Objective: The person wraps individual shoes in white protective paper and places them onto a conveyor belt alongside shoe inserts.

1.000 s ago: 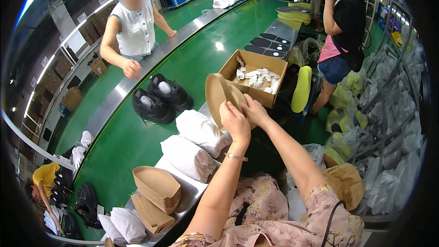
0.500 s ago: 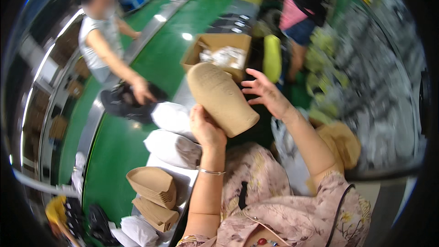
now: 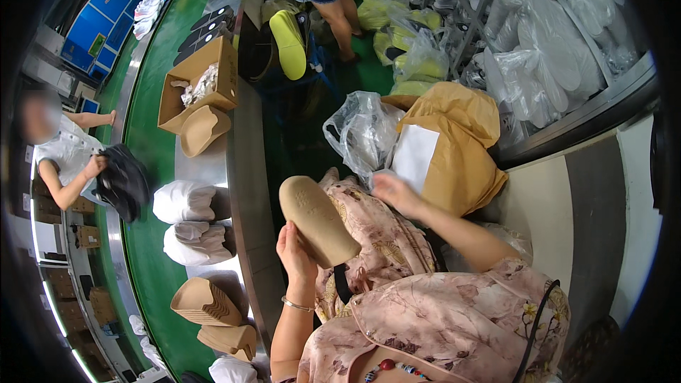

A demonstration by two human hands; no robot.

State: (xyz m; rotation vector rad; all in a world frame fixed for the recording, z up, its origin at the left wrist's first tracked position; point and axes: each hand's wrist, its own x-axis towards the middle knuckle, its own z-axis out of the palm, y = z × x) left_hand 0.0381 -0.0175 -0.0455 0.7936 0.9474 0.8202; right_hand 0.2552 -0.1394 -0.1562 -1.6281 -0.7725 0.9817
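My left hand [image 3: 295,257] is closed on the edge of a tan moulded shoe insert [image 3: 318,221], long and rounded at its far end. It is held tilted above my lap. My right hand [image 3: 397,195] is apart from the insert, by a clear plastic bag [image 3: 363,133] and a white sheet [image 3: 415,156]; its fingers are blurred. A stack of nested tan inserts [image 3: 206,303] sits on the metal ledge to my left, with more tan pieces [image 3: 228,340] beside it. Another tan insert [image 3: 202,131] leans by the cardboard box.
White-wrapped bundles [image 3: 186,202] line the metal ledge [image 3: 245,191] beside the green conveyor belt [image 3: 145,255]. A cardboard box [image 3: 223,74] holds crumpled paper. A large brown paper bag [image 3: 461,149] stands at my right. Across the belt, a co-worker holds black shoes [image 3: 120,181].
The view has swung right, showing more of the brown bag. My right hand has moved down and away from the insert toward the bags. The co-worker has lifted the black shoes off the belt.
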